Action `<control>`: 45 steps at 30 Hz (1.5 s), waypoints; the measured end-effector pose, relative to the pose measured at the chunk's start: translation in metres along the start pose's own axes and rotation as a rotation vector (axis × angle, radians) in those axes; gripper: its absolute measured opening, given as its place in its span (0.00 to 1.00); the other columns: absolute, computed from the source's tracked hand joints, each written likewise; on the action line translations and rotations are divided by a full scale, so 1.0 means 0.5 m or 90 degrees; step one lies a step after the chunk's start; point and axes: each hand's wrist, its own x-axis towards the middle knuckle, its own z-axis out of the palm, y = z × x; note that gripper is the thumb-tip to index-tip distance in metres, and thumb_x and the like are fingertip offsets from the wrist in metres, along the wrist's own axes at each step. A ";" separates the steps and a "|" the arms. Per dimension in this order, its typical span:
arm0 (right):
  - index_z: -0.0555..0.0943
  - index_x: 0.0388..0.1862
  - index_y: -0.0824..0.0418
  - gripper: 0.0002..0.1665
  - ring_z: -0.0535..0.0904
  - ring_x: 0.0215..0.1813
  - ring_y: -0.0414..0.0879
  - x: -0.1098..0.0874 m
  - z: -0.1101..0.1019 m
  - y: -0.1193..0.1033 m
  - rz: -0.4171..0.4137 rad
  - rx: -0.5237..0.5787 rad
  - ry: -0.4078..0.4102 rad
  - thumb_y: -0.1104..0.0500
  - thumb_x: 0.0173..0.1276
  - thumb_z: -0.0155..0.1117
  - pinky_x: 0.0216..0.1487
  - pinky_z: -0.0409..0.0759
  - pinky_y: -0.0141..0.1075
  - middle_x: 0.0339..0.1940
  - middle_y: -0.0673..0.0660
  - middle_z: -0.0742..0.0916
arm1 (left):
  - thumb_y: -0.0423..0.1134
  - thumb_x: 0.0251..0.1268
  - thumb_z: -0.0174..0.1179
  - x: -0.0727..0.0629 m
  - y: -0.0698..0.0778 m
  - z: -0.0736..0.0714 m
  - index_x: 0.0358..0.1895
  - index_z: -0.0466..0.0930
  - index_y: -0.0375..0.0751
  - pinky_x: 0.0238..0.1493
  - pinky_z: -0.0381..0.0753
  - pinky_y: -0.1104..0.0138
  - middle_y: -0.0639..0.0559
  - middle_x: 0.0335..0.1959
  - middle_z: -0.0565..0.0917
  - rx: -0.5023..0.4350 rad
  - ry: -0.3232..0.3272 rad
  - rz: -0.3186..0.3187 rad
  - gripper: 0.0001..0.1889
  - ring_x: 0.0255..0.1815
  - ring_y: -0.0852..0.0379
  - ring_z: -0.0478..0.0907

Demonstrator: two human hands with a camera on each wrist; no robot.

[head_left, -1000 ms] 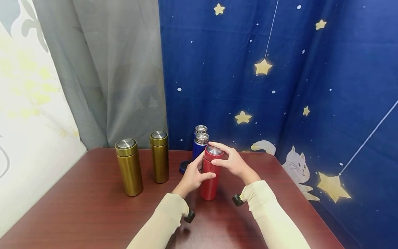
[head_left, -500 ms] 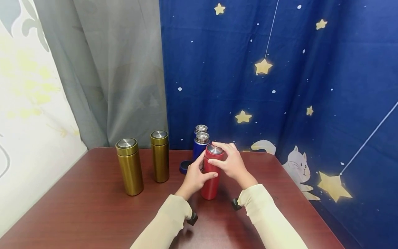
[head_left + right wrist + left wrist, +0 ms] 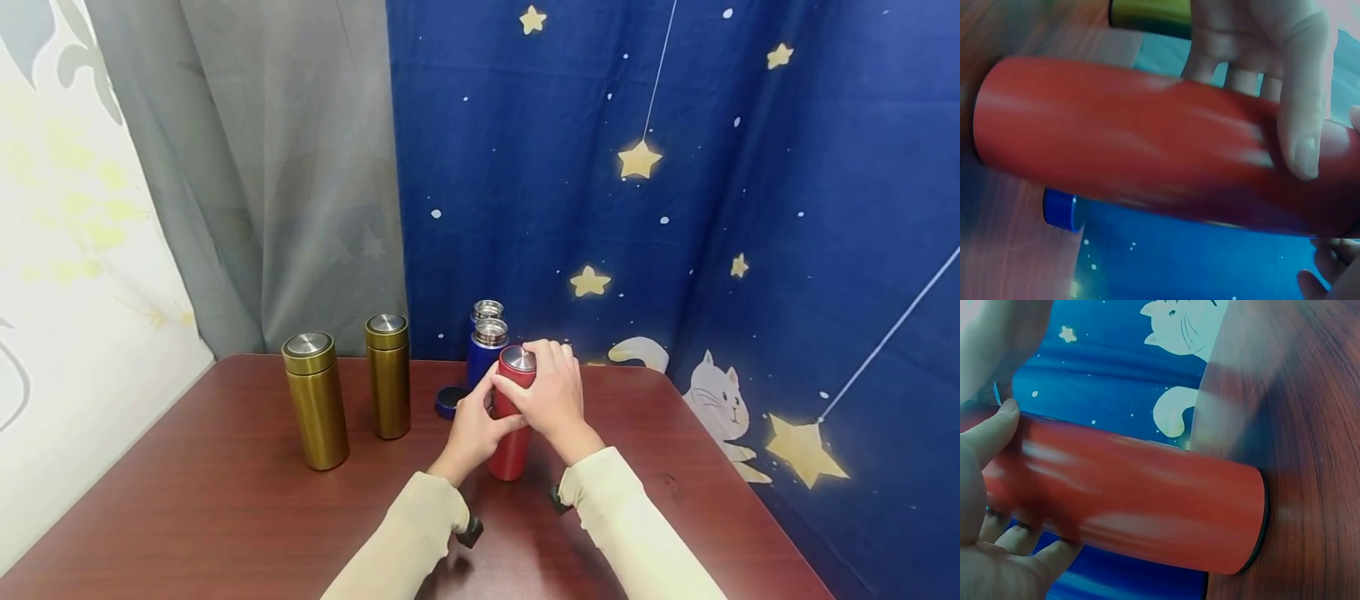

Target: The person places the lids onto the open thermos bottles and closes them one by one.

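A red thermos bottle [image 3: 510, 454] stands upright on the table, its lid [image 3: 517, 358] with a silver disc on top. My left hand [image 3: 472, 429] grips the body below the lid, the thumb on the near side; the left wrist view shows the fingers [image 3: 1019, 540] curled round the bottle [image 3: 1129, 494]. Around the lid curls my right hand [image 3: 551, 392], thumb toward the left and fingers along the far right rim. In the right wrist view, the left thumb [image 3: 1302, 125] presses on the red body [image 3: 1129, 137], while right fingertips [image 3: 1329, 269] show at the lid end.
Behind the red bottle stand two lidless blue thermos bottles [image 3: 480, 362] with bare steel necks. A dark blue lid [image 3: 448, 402] lies beside them. Two gold thermos bottles with lids on, one nearer [image 3: 318, 417] and one farther [image 3: 388, 387], stand left on the brown table [image 3: 225, 500].
My right hand has turned round the lid, its thumb moving left and its fingers swinging right. The left hand keeps its grip on the body, and the red bottle stays nearly in place.
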 end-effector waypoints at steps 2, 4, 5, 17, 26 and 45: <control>0.77 0.53 0.57 0.36 0.72 0.48 0.51 0.002 -0.005 0.003 -0.010 0.027 -0.032 0.35 0.54 0.71 0.47 0.75 0.46 0.46 0.55 0.81 | 0.40 0.52 0.75 0.001 0.000 -0.002 0.77 0.54 0.53 0.55 0.78 0.62 0.51 0.65 0.75 -0.004 -0.008 -0.001 0.49 0.61 0.55 0.75; 0.77 0.58 0.55 0.33 0.72 0.52 0.51 0.006 -0.012 0.011 -0.019 0.100 -0.084 0.41 0.58 0.71 0.48 0.77 0.45 0.51 0.55 0.81 | 0.39 0.53 0.74 0.003 0.000 -0.006 0.77 0.54 0.53 0.55 0.78 0.62 0.51 0.66 0.74 -0.010 -0.020 0.000 0.49 0.61 0.54 0.75; 0.77 0.60 0.54 0.32 0.72 0.54 0.51 0.009 -0.017 0.016 -0.022 0.149 -0.115 0.44 0.59 0.71 0.49 0.78 0.45 0.53 0.55 0.81 | 0.39 0.53 0.74 0.004 0.000 -0.009 0.77 0.54 0.52 0.55 0.78 0.62 0.51 0.67 0.73 -0.014 -0.027 0.001 0.49 0.61 0.54 0.75; 0.72 0.69 0.58 0.35 0.74 0.62 0.56 0.019 -0.052 0.055 0.027 0.451 -0.301 0.63 0.62 0.70 0.60 0.74 0.52 0.62 0.59 0.79 | 0.28 0.53 0.72 0.012 0.007 -0.032 0.77 0.52 0.43 0.55 0.78 0.53 0.40 0.68 0.70 -0.085 -0.108 -0.007 0.49 0.61 0.43 0.75; 0.79 0.61 0.50 0.35 0.75 0.52 0.50 0.007 -0.041 0.035 0.014 0.249 -0.163 0.50 0.53 0.79 0.45 0.82 0.44 0.51 0.54 0.83 | 0.33 0.52 0.73 0.008 -0.006 -0.019 0.77 0.54 0.46 0.54 0.79 0.57 0.44 0.68 0.71 -0.057 -0.071 0.010 0.49 0.61 0.46 0.75; 0.75 0.60 0.56 0.36 0.72 0.51 0.51 0.003 -0.030 0.001 -0.010 0.087 -0.126 0.41 0.58 0.71 0.47 0.79 0.44 0.50 0.56 0.81 | 0.38 0.53 0.74 0.002 0.003 -0.022 0.76 0.56 0.52 0.54 0.79 0.61 0.50 0.65 0.74 -0.040 -0.072 0.005 0.47 0.61 0.53 0.76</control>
